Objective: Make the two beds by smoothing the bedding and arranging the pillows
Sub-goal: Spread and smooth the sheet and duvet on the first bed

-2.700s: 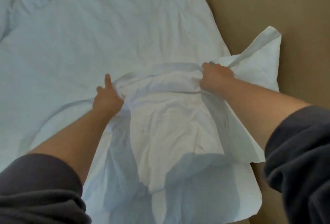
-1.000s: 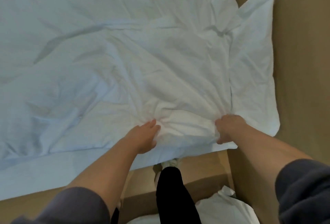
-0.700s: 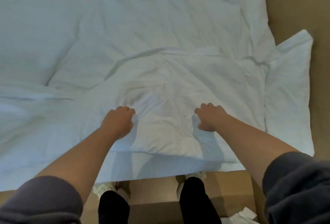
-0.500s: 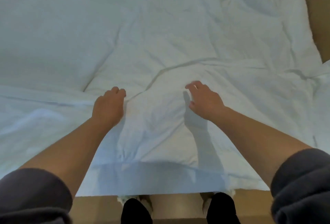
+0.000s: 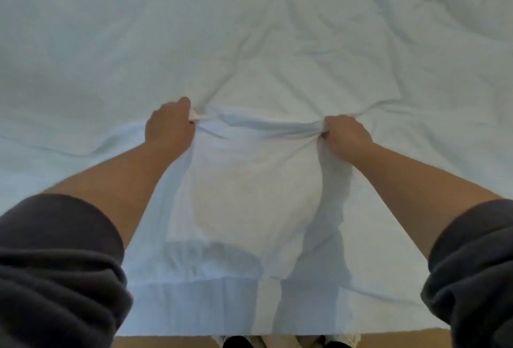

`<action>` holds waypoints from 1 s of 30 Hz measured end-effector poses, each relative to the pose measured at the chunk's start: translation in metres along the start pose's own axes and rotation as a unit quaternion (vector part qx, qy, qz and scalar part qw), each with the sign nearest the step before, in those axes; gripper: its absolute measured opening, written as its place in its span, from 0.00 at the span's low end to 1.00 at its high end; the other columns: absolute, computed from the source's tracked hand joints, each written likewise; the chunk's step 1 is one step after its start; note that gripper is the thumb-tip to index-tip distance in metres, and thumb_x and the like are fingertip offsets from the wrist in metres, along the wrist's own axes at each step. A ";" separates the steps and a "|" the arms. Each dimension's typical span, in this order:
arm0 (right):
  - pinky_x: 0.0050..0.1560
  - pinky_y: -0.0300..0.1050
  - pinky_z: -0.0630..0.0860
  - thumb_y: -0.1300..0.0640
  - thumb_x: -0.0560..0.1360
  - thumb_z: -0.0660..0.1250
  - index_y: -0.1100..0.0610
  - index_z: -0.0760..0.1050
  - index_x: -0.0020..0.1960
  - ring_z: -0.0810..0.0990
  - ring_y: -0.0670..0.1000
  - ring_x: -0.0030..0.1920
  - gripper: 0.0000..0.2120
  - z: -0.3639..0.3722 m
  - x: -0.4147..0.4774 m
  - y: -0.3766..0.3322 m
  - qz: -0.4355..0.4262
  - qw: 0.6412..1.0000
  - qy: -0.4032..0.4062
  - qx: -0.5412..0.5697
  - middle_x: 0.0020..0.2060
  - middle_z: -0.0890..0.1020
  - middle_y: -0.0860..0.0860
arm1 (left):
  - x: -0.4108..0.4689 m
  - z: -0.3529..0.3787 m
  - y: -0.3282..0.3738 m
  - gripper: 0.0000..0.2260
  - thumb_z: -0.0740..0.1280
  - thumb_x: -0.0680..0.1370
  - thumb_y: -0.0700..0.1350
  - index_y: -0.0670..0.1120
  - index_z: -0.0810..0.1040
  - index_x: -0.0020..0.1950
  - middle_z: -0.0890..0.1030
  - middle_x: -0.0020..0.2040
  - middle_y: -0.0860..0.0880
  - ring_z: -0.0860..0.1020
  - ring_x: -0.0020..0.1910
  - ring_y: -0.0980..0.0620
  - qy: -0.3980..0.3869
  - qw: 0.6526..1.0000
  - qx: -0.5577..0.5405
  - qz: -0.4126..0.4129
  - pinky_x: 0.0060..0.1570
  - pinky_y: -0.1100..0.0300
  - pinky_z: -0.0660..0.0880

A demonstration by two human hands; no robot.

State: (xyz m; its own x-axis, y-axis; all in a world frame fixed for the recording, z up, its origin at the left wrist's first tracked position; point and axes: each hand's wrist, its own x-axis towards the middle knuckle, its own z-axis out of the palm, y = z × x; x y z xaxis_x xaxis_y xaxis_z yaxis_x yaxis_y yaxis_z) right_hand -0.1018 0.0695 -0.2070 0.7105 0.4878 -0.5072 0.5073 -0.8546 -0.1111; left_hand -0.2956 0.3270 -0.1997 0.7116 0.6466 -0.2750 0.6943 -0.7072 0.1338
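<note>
A white duvet (image 5: 249, 42) covers the bed and fills almost the whole head view, creased across the middle and upper right. My left hand (image 5: 169, 125) grips a bunched fold of the duvet left of centre. My right hand (image 5: 345, 136) grips another fold to the right of centre. The cloth is pulled taut into a ridge between the two hands and lifted toward me. The duvet's near hem (image 5: 277, 328) hangs at the bottom of the view. No pillows are in view.
A strip of tan floor (image 5: 166, 342) shows below the hem, with my feet (image 5: 341, 340) at the bed's edge. My dark sleeves fill both lower corners.
Both hands went from resting loosely on the duvet to gripping folds of it and pulling it taut. The view has shifted left along the bed, so the floor on the right is gone.
</note>
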 end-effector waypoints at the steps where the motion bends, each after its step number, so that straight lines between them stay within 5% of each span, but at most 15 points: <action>1: 0.51 0.50 0.71 0.60 0.79 0.59 0.60 0.75 0.57 0.76 0.63 0.56 0.10 -0.021 0.014 -0.011 0.001 0.997 0.062 0.042 0.56 0.75 0.61 | 0.020 -0.028 -0.002 0.08 0.61 0.76 0.37 0.40 0.71 0.56 0.76 0.54 0.34 0.75 0.55 0.33 0.049 0.998 -0.027 -0.020 0.49 0.47 0.71; 4: 0.50 0.50 0.68 0.64 0.78 0.57 0.62 0.73 0.61 0.74 0.64 0.57 0.12 -0.060 0.044 -0.040 -0.028 0.976 0.176 0.127 0.59 0.72 0.63 | 0.056 -0.071 -0.004 0.16 0.62 0.79 0.39 0.40 0.68 0.67 0.67 0.67 0.35 0.71 0.63 0.35 0.089 0.988 -0.108 -0.068 0.61 0.46 0.68; 7: 0.66 0.51 0.65 0.56 0.80 0.62 0.52 0.60 0.76 0.63 0.61 0.73 0.25 -0.025 0.039 -0.046 -0.085 0.971 0.116 0.192 0.76 0.57 0.59 | 0.042 -0.037 0.006 0.35 0.65 0.79 0.48 0.48 0.48 0.80 0.40 0.79 0.41 0.63 0.73 0.36 -0.004 0.992 -0.119 -0.030 0.68 0.44 0.64; 9: 0.71 0.69 0.54 0.45 0.80 0.60 0.43 0.46 0.79 0.48 0.62 0.78 0.34 0.027 0.012 -0.035 -0.055 0.994 0.058 0.073 0.79 0.42 0.51 | 0.009 0.017 0.014 0.39 0.62 0.80 0.56 0.51 0.39 0.79 0.32 0.78 0.44 0.51 0.77 0.36 -0.057 0.997 -0.054 -0.002 0.72 0.37 0.54; 12: 0.67 0.79 0.44 0.36 0.80 0.49 0.39 0.37 0.78 0.37 0.63 0.77 0.32 0.098 -0.026 -0.010 -0.021 0.996 0.026 -0.087 0.78 0.35 0.50 | -0.044 0.096 0.024 0.34 0.52 0.81 0.62 0.52 0.37 0.79 0.34 0.78 0.46 0.39 0.77 0.39 -0.104 0.994 0.018 0.026 0.71 0.32 0.43; 16: 0.65 0.80 0.41 0.34 0.79 0.43 0.38 0.34 0.77 0.32 0.62 0.76 0.31 0.143 -0.007 0.010 -0.028 0.996 0.009 -0.087 0.77 0.32 0.50 | -0.047 0.150 0.019 0.32 0.45 0.81 0.62 0.50 0.36 0.79 0.35 0.79 0.45 0.37 0.77 0.40 -0.069 0.995 0.065 0.041 0.69 0.31 0.39; 22: 0.71 0.73 0.42 0.33 0.78 0.44 0.40 0.37 0.78 0.34 0.58 0.77 0.33 0.138 -0.049 0.017 -0.064 0.996 -0.034 -0.048 0.78 0.34 0.49 | -0.080 0.133 0.030 0.31 0.47 0.82 0.59 0.47 0.41 0.80 0.39 0.80 0.45 0.40 0.78 0.44 -0.154 0.986 0.019 0.059 0.74 0.39 0.43; 25: 0.71 0.71 0.44 0.29 0.70 0.42 0.41 0.38 0.78 0.38 0.59 0.78 0.40 0.141 -0.122 0.037 -0.098 0.991 -0.072 -0.055 0.78 0.37 0.50 | -0.136 0.113 0.035 0.32 0.46 0.80 0.61 0.47 0.43 0.80 0.42 0.80 0.46 0.44 0.79 0.45 -0.191 0.967 0.004 0.171 0.75 0.42 0.46; 27: 0.69 0.75 0.52 0.28 0.69 0.52 0.44 0.41 0.79 0.45 0.62 0.78 0.45 0.155 -0.167 0.057 -0.111 0.983 -0.086 -0.117 0.79 0.42 0.54 | -0.173 0.113 0.034 0.36 0.54 0.77 0.60 0.45 0.48 0.80 0.45 0.80 0.43 0.47 0.79 0.43 -0.157 0.940 0.053 0.297 0.75 0.40 0.47; 30: 0.61 0.79 0.60 0.36 0.63 0.74 0.48 0.48 0.79 0.55 0.66 0.76 0.55 0.172 -0.205 0.092 -0.061 0.979 -0.087 -0.176 0.78 0.53 0.59 | -0.199 0.134 0.038 0.39 0.73 0.70 0.45 0.41 0.60 0.77 0.55 0.78 0.37 0.55 0.77 0.37 -0.098 0.879 0.139 0.445 0.73 0.35 0.51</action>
State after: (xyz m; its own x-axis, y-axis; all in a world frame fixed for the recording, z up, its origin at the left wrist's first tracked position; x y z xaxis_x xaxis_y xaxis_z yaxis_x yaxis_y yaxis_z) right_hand -0.2846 -0.1398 -0.2598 0.5566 0.5183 -0.6492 0.7413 -0.6627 0.1065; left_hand -0.4255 0.1329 -0.2674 0.9082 -0.2403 -0.3427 -0.2002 -0.9684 0.1484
